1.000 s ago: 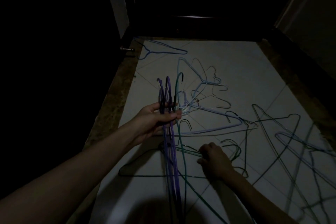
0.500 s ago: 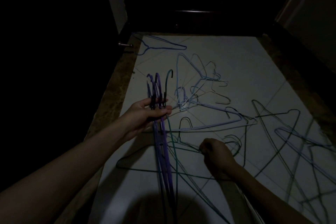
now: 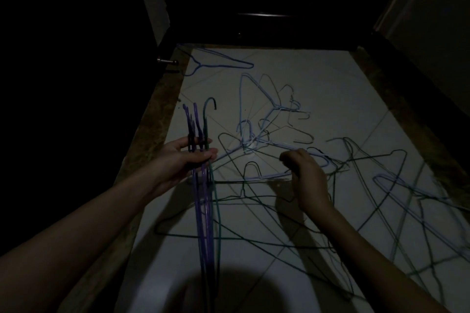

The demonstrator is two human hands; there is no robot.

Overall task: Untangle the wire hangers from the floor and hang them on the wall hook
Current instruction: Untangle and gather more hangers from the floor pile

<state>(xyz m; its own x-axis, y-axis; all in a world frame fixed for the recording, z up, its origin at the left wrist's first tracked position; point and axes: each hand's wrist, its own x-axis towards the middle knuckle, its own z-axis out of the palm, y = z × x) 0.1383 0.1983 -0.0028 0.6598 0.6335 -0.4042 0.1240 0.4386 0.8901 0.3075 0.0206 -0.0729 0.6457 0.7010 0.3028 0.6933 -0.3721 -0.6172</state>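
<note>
The left hand (image 3: pixel 185 157) grips a bundle of collected hangers (image 3: pixel 203 185) at their necks, left of centre in the frame, hooks up and bodies trailing toward the bottom edge. The right hand (image 3: pixel 305 173), at centre, has its fingers curled down over a pale blue hanger (image 3: pixel 256 150) in the tangle, though whether they actually pinch the wire I cannot tell.

The step in hand looks like freeing the next hanger. It probably goes best by lifting one wire slowly by its neck and watching which neighbours rise with it, then turning the hook out of any loop it has caught instead of pulling straight (thin wire bends easily). Keeping the bundle's hooks all facing one way should make hanging simpler later.

The bundle is mostly purple with one dark green hanger. Loose hangers in green, pale blue and grey lie crossed over the white tiled floor (image 3: pixel 318 79) from centre to lower right; a blue hanger (image 3: pixel 216 63) lies alone at upper centre. No wall hook is visible.
</note>
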